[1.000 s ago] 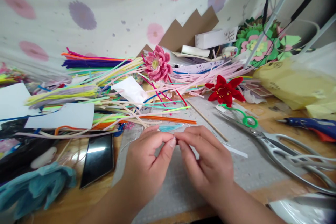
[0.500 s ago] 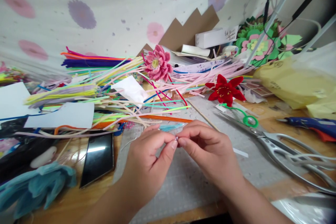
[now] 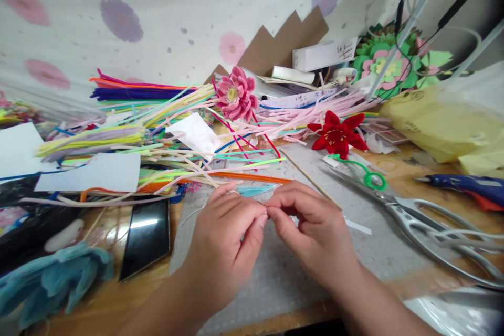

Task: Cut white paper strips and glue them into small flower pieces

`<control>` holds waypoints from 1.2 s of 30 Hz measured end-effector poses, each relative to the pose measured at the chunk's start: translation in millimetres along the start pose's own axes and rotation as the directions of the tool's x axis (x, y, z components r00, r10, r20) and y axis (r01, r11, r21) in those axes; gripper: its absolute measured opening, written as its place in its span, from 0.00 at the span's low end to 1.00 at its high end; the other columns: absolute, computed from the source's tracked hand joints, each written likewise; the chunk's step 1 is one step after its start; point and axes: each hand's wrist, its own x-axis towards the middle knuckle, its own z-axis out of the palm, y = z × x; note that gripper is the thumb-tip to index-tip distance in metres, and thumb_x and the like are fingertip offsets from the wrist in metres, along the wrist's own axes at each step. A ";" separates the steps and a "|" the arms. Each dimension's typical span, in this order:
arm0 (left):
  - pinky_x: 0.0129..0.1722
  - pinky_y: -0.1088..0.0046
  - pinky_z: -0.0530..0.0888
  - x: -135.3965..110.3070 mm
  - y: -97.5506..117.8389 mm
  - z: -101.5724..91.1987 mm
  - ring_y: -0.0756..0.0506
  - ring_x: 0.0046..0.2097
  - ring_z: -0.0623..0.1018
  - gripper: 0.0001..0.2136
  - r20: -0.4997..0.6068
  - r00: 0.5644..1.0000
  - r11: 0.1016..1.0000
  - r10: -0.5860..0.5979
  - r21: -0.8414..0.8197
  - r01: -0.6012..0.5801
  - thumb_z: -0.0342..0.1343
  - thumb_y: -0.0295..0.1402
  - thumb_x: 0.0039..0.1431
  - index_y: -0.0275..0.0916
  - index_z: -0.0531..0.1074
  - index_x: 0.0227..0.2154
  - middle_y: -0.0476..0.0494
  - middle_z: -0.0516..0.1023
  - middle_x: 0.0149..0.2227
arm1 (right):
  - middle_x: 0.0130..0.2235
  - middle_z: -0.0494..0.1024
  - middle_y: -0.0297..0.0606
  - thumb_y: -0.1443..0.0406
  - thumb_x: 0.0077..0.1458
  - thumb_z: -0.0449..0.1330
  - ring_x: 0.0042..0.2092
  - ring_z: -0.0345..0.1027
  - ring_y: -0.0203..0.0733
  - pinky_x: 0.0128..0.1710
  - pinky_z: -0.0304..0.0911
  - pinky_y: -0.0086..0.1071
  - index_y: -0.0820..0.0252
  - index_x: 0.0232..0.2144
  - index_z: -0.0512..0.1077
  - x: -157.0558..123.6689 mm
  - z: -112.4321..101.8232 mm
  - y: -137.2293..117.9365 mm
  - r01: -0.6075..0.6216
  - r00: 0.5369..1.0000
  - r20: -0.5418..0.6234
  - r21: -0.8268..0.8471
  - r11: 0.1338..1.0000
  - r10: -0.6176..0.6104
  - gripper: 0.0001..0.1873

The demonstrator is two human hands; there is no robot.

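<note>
My left hand (image 3: 232,236) and my right hand (image 3: 313,228) meet fingertip to fingertip above the grey cutting mat (image 3: 271,294). Each is closed in a pinch of thumb and forefinger. Whatever sits between the fingertips is too small and too covered to name. Just beyond the hands lie light blue pipe cleaners (image 3: 255,190) and orange pipe cleaners (image 3: 252,177). A thin wooden stick (image 3: 307,176) slants across the mat behind my right hand, and a white paper strip (image 3: 357,227) lies to its right.
Large scissors (image 3: 409,220) and a blue glue gun (image 3: 460,185) lie at the right. A red flower (image 3: 339,134) and a pink flower (image 3: 237,94) stand farther back. At the left are a black phone-like slab (image 3: 146,236), a teal flower (image 3: 59,278) and heaped pipe cleaners (image 3: 94,142).
Both hands stay together, with the fingers rolled slightly and the left knuckles turned more over the pinch. The small bit visible between the fingertips before is now mostly covered.
</note>
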 end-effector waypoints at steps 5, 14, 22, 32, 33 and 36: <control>0.49 0.60 0.70 1.7 -0.7 2.4 0.49 0.27 0.76 0.08 -0.027 0.996 0.994 -0.087 -0.074 0.084 0.52 0.25 0.57 0.40 0.72 0.27 0.53 0.78 0.24 | 0.26 0.73 0.33 0.73 0.50 0.58 0.28 0.67 0.34 0.27 0.64 0.28 0.60 0.24 0.72 1.5 -0.2 0.1 -0.098 0.995 0.014 0.071 0.993 0.097 0.07; 0.30 0.73 0.72 2.0 -5.6 1.1 0.48 0.29 0.76 0.09 0.126 0.953 0.875 -0.276 -0.377 0.304 0.52 0.30 0.59 0.39 0.74 0.26 0.50 0.77 0.25 | 0.29 0.75 0.32 0.68 0.51 0.61 0.29 0.69 0.32 0.30 0.67 0.27 0.58 0.31 0.75 -0.4 4.1 8.2 -0.345 0.938 0.168 0.541 0.766 0.304 0.04; 0.30 0.75 0.68 4.7 -4.8 -1.1 0.50 0.28 0.74 0.09 0.204 0.927 0.861 -0.315 -0.349 0.369 0.52 0.28 0.56 0.38 0.73 0.22 0.51 0.75 0.23 | 0.25 0.71 0.29 0.65 0.51 0.64 0.27 0.65 0.32 0.29 0.62 0.27 0.60 0.27 0.72 2.1 5.2 13.7 -0.423 0.906 0.299 0.610 0.670 0.301 0.05; 0.32 0.73 0.68 4.6 -8.1 0.4 0.48 0.30 0.75 0.10 0.247 0.896 0.826 -0.370 -0.354 0.439 0.52 0.33 0.57 0.39 0.75 0.24 0.50 0.78 0.25 | 0.27 0.69 0.31 0.62 0.57 0.59 0.30 0.65 0.33 0.33 0.61 0.28 0.59 0.28 0.69 -1.3 -30.7 8.9 -0.398 0.912 0.243 0.722 0.566 0.331 0.08; 0.33 0.73 0.68 4.6 -9.1 1.1 0.47 0.30 0.75 0.10 0.250 0.894 0.823 -0.372 -0.356 0.442 0.52 0.33 0.57 0.39 0.75 0.24 0.49 0.78 0.26 | 0.27 0.69 0.31 0.63 0.57 0.59 0.30 0.65 0.33 0.33 0.61 0.28 0.59 0.29 0.70 -5.6 -40.0 3.9 -0.380 0.920 0.228 0.713 0.590 0.318 0.07; 0.34 0.72 0.69 4.5 -12.9 3.0 0.46 0.32 0.76 0.11 0.211 0.896 0.827 -0.391 -0.347 0.442 0.51 0.35 0.57 0.39 0.75 0.25 0.48 0.79 0.26 | 0.30 0.73 0.35 0.67 0.57 0.58 0.33 0.67 0.35 0.35 0.62 0.30 0.59 0.27 0.72 -24.8 -70.3 -14.7 -0.334 0.921 0.360 0.527 0.782 0.150 0.06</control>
